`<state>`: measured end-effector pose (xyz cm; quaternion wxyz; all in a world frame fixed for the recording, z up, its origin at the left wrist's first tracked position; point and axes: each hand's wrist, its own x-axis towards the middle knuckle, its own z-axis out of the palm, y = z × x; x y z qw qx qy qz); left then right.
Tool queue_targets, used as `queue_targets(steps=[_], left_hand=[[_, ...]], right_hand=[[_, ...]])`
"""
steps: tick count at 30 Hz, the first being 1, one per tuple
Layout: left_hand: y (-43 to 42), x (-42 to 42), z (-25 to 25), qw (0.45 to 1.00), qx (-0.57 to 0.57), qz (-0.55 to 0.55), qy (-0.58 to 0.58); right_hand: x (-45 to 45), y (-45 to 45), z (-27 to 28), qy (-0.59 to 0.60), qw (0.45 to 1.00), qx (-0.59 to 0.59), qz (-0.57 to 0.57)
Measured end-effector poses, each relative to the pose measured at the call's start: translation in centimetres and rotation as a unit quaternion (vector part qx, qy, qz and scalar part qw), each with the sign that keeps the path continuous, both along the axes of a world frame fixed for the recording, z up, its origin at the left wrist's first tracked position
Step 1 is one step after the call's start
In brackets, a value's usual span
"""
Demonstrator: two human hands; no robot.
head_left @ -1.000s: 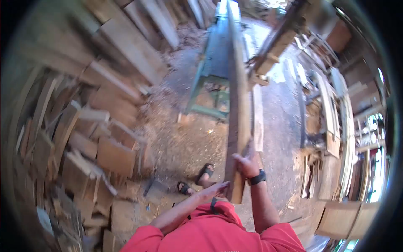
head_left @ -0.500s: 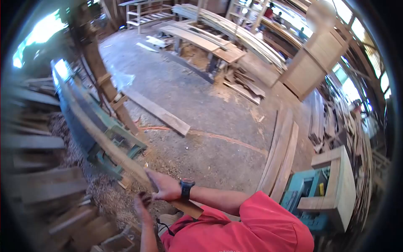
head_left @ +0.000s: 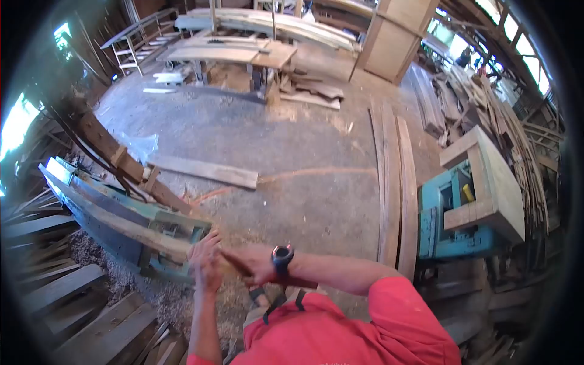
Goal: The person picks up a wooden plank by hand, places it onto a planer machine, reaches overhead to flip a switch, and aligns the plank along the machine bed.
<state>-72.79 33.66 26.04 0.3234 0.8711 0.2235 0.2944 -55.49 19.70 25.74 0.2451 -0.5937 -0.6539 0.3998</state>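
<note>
A long, narrow wooden board (head_left: pixel 143 231) slants from the far left down toward my waist, lying along a long green machine bed (head_left: pixel 176 222). My left hand (head_left: pixel 205 260) is closed over the board near the machine's near end, its fingers across the top. Just to the right, my right hand (head_left: pixel 257 266), below a black wristwatch (head_left: pixel 282 258), is wrapped round the board's nearer part. The board's near end passes under my right wrist and is partly hidden. The fingertips of the right hand are hidden too.
A wooden post (head_left: pixel 125 161) rises beside the machine. Stacked offcuts (head_left: pixel 67 289) and shavings (head_left: pixel 170 298) lie at left. Long planks (head_left: pixel 392 194) and a teal machine (head_left: pixel 457 210) with a wooden top stand at right. A low workbench (head_left: pixel 213 55) is farther back.
My view has turned to the right and tilted down. My left hand has come up from beside the board onto it. My right hand has shifted back along the board toward my body.
</note>
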Motion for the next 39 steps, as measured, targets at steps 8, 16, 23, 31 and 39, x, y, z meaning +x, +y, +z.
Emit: queue_targets(steps=[8,16,23,31,39], left_hand=[[0.5,-0.6,-1.8,0.982,0.164,-0.032,0.087],[0.4,0.7,-2.0,0.980,0.176,-0.011,0.094],[0.0,1.0,-1.7,0.982,0.153,-0.011,0.113],[-0.4,0.9,-0.5,0.982,0.136,0.012,0.128],[-0.8,0.7,0.3,0.985,0.133,0.001,0.113]], right_hand=[[-1.2,-10.1,8.0,0.103,0.940,0.181,-0.270],[-6.0,-24.5,0.3,0.265,0.901,-0.206,-0.274],[-7.7,-27.5,-5.6,0.434,0.798,-0.257,-0.330],[-3.9,-30.6,-6.5,0.372,0.835,-0.257,-0.315],[3.9,-24.4,-1.8,0.236,0.766,0.062,-0.595]])
